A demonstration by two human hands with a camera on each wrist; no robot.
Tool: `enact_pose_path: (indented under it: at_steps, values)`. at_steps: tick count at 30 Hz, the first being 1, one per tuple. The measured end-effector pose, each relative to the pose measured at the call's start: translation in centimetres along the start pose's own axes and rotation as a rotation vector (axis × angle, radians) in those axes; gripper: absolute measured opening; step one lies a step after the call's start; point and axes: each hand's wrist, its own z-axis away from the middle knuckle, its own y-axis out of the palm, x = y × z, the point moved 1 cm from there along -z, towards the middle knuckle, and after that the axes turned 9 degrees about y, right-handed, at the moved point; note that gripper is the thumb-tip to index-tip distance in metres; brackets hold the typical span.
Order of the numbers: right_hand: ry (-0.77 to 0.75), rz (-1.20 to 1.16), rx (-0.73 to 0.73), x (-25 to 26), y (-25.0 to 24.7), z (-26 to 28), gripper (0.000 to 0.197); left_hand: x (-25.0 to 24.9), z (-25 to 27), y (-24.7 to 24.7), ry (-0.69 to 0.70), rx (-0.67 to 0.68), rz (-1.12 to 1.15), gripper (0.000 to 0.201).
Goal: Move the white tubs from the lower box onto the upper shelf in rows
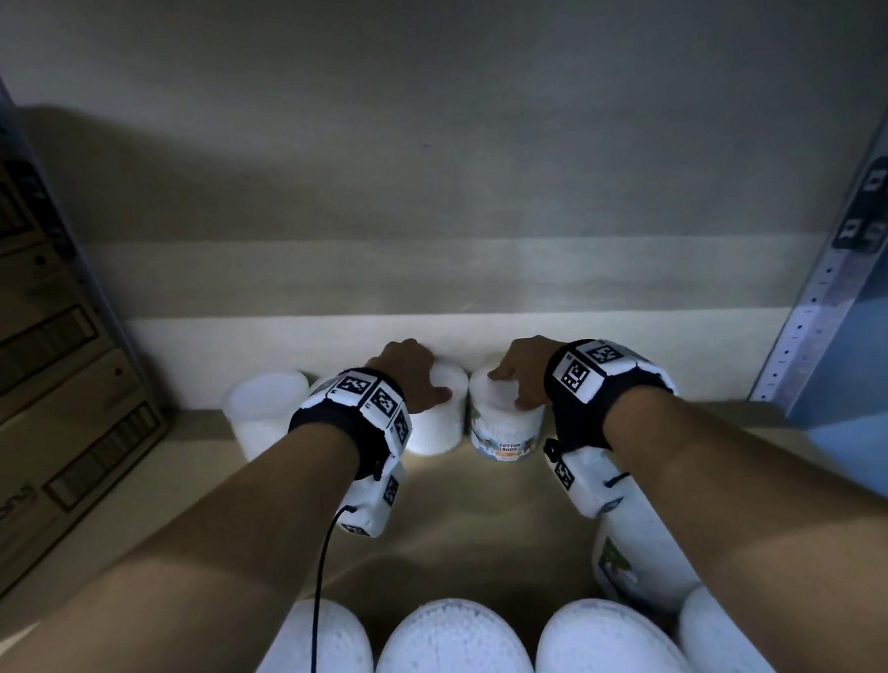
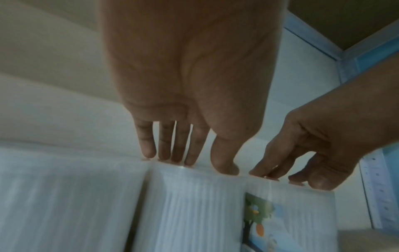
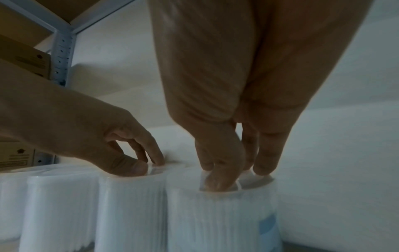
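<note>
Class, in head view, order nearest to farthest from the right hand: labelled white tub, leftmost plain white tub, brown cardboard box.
1. Labelled white tub: under right hand.
2. Leftmost plain white tub: row's end.
3. Brown cardboard box: far left.
</note>
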Motion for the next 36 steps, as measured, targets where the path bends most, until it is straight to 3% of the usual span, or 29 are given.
enact_pose_path:
  at_steps: [7, 13, 18, 32, 36]
  values:
    - [-0.021, -0.001, -0.031, -0.3, 0.0, -0.2, 0.061, 0.4, -0.2, -0.9, 0.103, 0.1, 0.082, 0.056]
    - [-0.031, 0.001, -0.005, -0.9, -0.2, -0.7, 0.058, -0.5, -0.3, -0.9, -0.031, -0.16, 0.112, 0.052]
    - [-0.024, 0.007, 0.001, -0.9, 0.0, -1.0, 0.063, -1.0, -0.2, 0.0, -0.041, -0.065, 0.065, 0.065]
    - [-0.016, 0.002, -0.01, -0.8, -0.1, -1.0, 0.062, -0.8, 0.3, -1.4, 0.102, 0.069, 0.133, 0.054]
    - [-0.001, -0.006, 0.016, -0.6, -0.4, -0.4, 0.06, -1.4, 0.3, -1.6, 0.078, -0.032, 0.098, 0.049]
